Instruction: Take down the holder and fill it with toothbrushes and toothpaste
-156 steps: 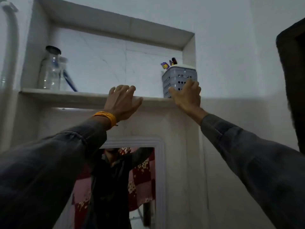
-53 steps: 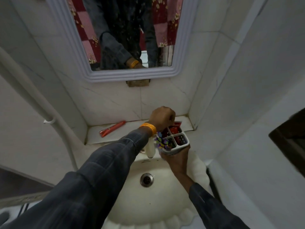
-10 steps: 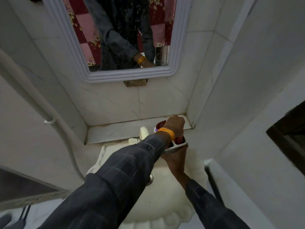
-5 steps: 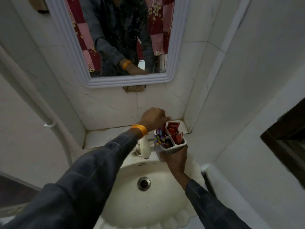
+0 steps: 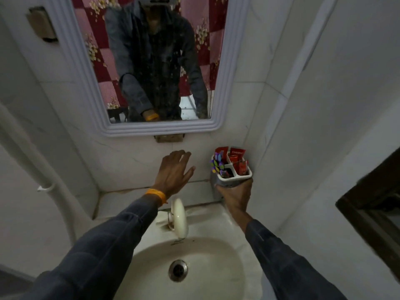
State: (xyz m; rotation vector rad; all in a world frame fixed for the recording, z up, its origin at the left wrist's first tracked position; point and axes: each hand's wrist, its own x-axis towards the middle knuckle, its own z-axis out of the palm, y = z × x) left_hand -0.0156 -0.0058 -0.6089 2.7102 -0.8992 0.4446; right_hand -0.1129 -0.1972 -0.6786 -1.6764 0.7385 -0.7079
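- The holder [image 5: 234,178] is gripped from below by the right hand [image 5: 237,194], above the sink's [image 5: 218,215] back corner.
- Toothbrushes [image 5: 216,165] and red toothpaste [image 5: 237,158] are held in it (separate compartments).
- The left hand [image 5: 174,173] is spread flat, nothing held.

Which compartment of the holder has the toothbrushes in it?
The left compartment of the holder, nearest the open left hand: purple and yellow toothbrushes stick out; others show red toothpaste.
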